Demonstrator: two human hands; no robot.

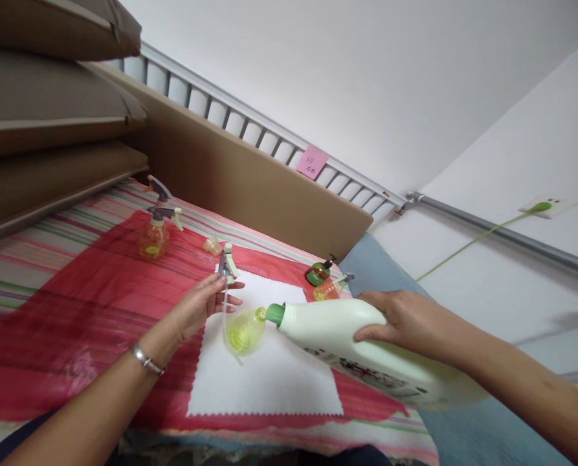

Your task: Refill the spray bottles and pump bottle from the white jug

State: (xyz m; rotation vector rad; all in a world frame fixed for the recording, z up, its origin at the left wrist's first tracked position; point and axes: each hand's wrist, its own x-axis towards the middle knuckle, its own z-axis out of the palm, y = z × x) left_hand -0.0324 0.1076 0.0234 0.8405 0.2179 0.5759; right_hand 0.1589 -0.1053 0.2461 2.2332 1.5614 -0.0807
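My left hand (204, 303) pinches a trigger sprayer head (227, 266) with a grey and cream body. Its clear tube (224, 317) hangs down in front of a yellow translucent bottle (244, 331). My right hand (398, 320) grips a large pale green jug (334, 327) by its handle. The jug is tilted, with its green spout (276, 314) at the mouth of the yellow bottle; whether liquid is flowing I cannot tell. Some yellow-green shows low in the bottle, which rests on a white cloth (269, 391) with zigzag edges.
At the back left stands an orange spray bottle (153, 241), near a small cream-coloured piece (213, 246). A green pump bottle (318, 273) and another orange spray bottle (325, 291) are beyond the jug. Red sheeting (109, 310) lies over striped fabric; brown cushions (55, 97) are stacked left.
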